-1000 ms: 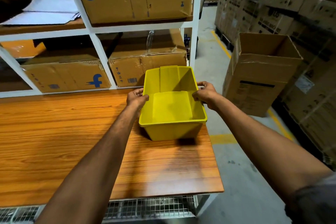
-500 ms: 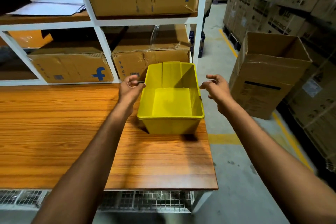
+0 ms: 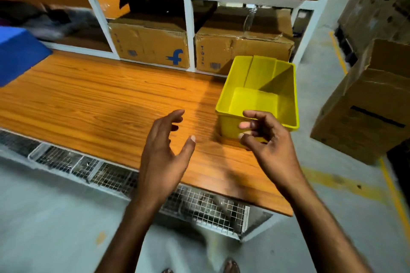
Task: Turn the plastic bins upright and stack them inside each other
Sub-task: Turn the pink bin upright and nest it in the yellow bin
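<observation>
A yellow plastic bin (image 3: 261,86) stands upright and empty near the right end of the wooden table (image 3: 111,106). At the far left edge of the view the corner of a blue bin (image 3: 17,55) shows, mostly cut off. My left hand (image 3: 164,148) hovers over the table's front edge, fingers spread, holding nothing. My right hand (image 3: 266,142) floats in front of the yellow bin's near wall with fingers loosely curled and apart, also empty. Neither hand touches a bin.
White shelving (image 3: 188,29) behind the table holds cardboard boxes (image 3: 153,49). A tall open cardboard box (image 3: 363,104) stands on the floor to the right. A wire mesh rack (image 3: 199,206) runs under the table. Yellow floor lines mark the aisle.
Both hands let go of the yellow bin and pulled back toward me. The view swung left, bringing the blue bin's corner into sight.
</observation>
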`<action>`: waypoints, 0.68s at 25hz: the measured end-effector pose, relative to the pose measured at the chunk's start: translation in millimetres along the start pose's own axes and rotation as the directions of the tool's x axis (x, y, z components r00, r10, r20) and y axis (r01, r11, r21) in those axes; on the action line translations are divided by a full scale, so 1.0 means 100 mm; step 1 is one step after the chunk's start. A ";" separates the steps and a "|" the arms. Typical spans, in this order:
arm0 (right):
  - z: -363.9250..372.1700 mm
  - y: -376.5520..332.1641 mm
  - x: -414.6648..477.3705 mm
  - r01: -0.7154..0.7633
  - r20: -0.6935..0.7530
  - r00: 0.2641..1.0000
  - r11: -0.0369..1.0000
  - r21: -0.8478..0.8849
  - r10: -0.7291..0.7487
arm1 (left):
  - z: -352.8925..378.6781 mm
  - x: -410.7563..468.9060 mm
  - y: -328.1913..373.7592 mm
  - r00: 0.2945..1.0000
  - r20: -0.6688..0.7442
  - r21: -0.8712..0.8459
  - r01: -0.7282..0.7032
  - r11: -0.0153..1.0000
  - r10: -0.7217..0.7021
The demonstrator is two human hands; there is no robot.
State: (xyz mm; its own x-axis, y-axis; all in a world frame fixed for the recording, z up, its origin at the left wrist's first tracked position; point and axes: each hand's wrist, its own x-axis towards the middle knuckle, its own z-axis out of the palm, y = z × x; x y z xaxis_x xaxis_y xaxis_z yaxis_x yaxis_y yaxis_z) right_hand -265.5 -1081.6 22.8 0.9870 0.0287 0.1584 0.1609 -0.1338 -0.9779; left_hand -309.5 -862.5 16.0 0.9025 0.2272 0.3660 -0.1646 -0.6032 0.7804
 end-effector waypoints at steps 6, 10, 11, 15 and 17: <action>1.22 -0.01 -0.69 0.117 0.270 0.961 0.976 -0.182 -0.064 | -0.92 -0.59 -0.62 0.998 0.013 0.408 -0.059 0.911 0.058; 2.18 -0.08 -0.99 0.201 0.410 0.908 0.952 -0.233 -0.091 | -1.80 -0.88 -1.09 0.999 -0.045 0.463 0.039 0.886 -0.021; 2.42 -0.10 -1.06 0.207 0.432 0.897 0.951 -0.228 -0.092 | -2.02 -0.94 -1.20 0.996 -0.077 0.460 0.084 0.884 -0.054; 3.35 -0.21 -1.26 0.060 0.490 0.871 0.994 -0.094 -0.006 | -2.79 -1.10 -1.75 0.934 -0.192 0.157 0.332 0.930 -0.301; 3.74 -0.30 -1.30 -0.029 0.529 0.848 0.999 -0.018 0.034 | -3.06 -1.09 -1.97 0.868 -0.212 -0.142 0.428 0.893 -0.449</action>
State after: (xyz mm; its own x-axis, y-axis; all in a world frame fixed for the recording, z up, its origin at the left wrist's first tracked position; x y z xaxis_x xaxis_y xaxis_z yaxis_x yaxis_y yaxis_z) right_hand -401.2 -710.5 -19.6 0.8391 0.5433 0.0285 0.1322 -0.1528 -0.9794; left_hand -497.3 -534.2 -22.1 0.7728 0.6303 0.0745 0.1826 -0.3332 0.9250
